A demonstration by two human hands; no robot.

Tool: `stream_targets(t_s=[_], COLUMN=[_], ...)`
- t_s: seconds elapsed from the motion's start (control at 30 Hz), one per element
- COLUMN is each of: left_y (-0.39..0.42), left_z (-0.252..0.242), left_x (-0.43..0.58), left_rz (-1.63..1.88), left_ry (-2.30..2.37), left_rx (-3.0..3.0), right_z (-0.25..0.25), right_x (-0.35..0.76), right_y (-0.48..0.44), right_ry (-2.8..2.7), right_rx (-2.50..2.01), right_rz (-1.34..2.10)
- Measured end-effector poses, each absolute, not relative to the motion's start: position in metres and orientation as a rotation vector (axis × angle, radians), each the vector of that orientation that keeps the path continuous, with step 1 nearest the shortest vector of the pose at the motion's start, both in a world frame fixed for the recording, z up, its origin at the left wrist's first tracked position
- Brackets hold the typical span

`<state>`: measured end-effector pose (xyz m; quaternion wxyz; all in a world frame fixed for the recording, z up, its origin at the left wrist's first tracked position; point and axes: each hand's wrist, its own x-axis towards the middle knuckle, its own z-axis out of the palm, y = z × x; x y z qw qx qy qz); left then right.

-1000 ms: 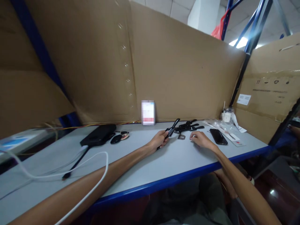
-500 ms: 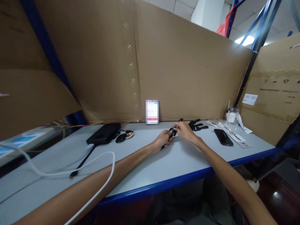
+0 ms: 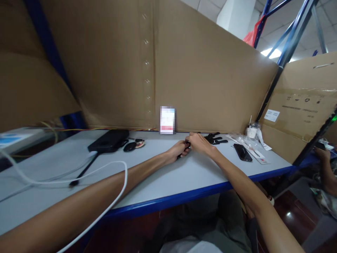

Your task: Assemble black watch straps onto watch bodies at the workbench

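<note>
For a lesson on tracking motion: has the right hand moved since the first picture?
Yes: against the black phone, the right hand has moved left, away from it, toward the left hand.

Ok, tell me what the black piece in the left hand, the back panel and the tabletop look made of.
Black piece: perhaps glossy plastic, from its small highlights; mostly hidden. Back panel: apparently matte cardboard, judging by its brown surface and vertical crease. Tabletop: possibly laminate, smooth, pale and softly reflective.
</note>
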<state>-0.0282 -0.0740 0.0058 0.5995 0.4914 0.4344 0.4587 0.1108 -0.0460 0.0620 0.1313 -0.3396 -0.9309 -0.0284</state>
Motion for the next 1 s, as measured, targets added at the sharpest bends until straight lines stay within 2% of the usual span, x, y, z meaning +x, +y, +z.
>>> stream_targets(t_s=[0.23,0.4,0.57,0.77,1.0], left_y=[-0.073,-0.071,-0.074,-0.078,-0.074], left_z=[0.018,0.015,0.014,0.016,0.011], left_x=[-0.042,-0.041,-0.038,-0.038,-0.039], left_rz=[0.918,0.94,0.956,0.933,0.94], left_ry=[0.964,0.967,0.975,0.974,0.953], left_rx=[1.052,1.034,1.056,1.096,1.09], right_z=[0.07,0.063,0.061,0.065,0.048], right_x=[0.099,0.105,0.113,0.127,0.117], right_y=[-0.015,-0.02,-0.019,-0.008,-0.004], right_ry=[-2.705,-2.633,-2.345,-2.07,-1.901], right_rx=[-0.939,-0.888,-0.888,-0.881,-0.968], right_rz=[0.091,0.208,0.665,0.998,1.015])
